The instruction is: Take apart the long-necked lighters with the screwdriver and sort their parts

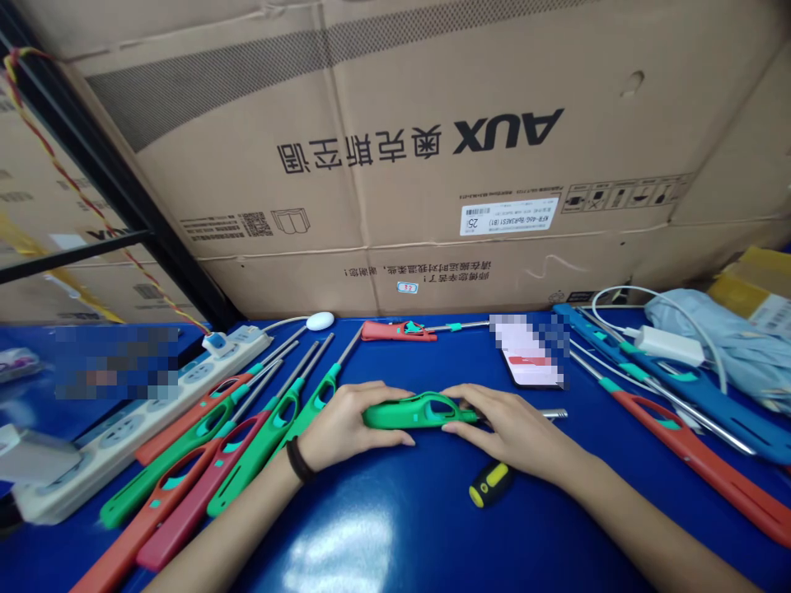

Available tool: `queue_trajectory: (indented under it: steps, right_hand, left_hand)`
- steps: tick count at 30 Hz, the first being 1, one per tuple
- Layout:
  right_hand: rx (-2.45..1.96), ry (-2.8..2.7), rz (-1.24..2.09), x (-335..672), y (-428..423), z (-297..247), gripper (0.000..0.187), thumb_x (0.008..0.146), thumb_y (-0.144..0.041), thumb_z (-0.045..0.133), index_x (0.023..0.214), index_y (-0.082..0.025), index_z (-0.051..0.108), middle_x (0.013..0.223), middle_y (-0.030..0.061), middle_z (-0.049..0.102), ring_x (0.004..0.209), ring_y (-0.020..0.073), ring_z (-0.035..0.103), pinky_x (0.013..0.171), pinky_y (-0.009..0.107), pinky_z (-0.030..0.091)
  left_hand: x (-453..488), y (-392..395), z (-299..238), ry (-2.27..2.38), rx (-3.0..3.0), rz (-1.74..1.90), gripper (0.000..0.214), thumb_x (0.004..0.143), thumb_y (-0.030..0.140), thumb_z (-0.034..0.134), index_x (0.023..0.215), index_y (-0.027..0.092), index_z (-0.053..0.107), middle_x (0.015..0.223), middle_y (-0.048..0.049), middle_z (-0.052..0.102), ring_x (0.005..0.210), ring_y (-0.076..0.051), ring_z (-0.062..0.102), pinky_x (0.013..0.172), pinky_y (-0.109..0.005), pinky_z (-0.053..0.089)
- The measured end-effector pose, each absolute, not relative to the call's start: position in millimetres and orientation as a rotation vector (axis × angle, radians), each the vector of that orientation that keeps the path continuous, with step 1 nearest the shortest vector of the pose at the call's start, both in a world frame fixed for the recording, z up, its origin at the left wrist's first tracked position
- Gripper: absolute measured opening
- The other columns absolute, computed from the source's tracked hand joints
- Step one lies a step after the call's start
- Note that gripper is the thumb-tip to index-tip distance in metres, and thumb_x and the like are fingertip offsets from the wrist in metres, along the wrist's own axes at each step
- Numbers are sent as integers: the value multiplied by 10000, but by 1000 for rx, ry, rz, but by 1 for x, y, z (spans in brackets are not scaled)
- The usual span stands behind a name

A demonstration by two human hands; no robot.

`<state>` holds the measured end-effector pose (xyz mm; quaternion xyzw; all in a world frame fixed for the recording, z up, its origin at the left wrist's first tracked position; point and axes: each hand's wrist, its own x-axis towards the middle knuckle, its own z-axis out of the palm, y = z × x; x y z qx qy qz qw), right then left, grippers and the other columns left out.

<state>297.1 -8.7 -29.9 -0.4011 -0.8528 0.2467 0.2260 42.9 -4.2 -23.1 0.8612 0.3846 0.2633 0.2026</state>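
**benchwatcher:** standing right by the blue counter point(383, 535) here. Both hands are on one green lighter point(420, 409), the long-nozzle kind. It's lying flat on the counter, dead centre in front of the person

**q_lurker:** holding it how?

**benchwatcher:** left hand point(343, 428) is wrapped round the butt end of the handle, thumb on top. right hand point(510, 428) has its fingers curled over the front end, and the metal nozzle point(554, 414) pokes out past the knuckles. So both are closed on it, not spread

**q_lurker:** anything else around?

**benchwatcher:** a stubby yellow and black screwdriver point(489, 483) just beside the right wrist, untouched. Off to the left there's a row of green and red lighters point(247, 445) side by side, next to a white power strip point(124, 428). Behind the hands are a phone point(525, 358) and a single red lighter point(395, 331). Further right are a blue lighter point(735, 420), a second red lighter point(698, 461) and a white charger point(667, 344) with its cable. A big cardboard box point(432, 165) walls off the back
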Motion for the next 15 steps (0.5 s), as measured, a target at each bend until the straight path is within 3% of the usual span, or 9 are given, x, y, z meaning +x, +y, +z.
queue_trajectory:
  steps: [8,15]
  right_hand:
    - [-1149,-2378,695,300,-7,-29,439,823,-458,608,1222,-297,519,940,14,660,824,190,636,706,281,487]
    - [-1112,-2400,637,300,-6,-32,322,865,-380,578,1172,-286,567,990,23,624,857,182,611,742,290,477]
  left_hand:
    - [43,-4,-20,1158,2458,521,306,760,376,695,1019,214,678,826,-9,638,721,-157,613,685,-254,495]
    - [41,-2,-19,1166,2554,473,410,766,431,682,1128,241,648,958,-42,572,860,-191,592,826,-324,494]
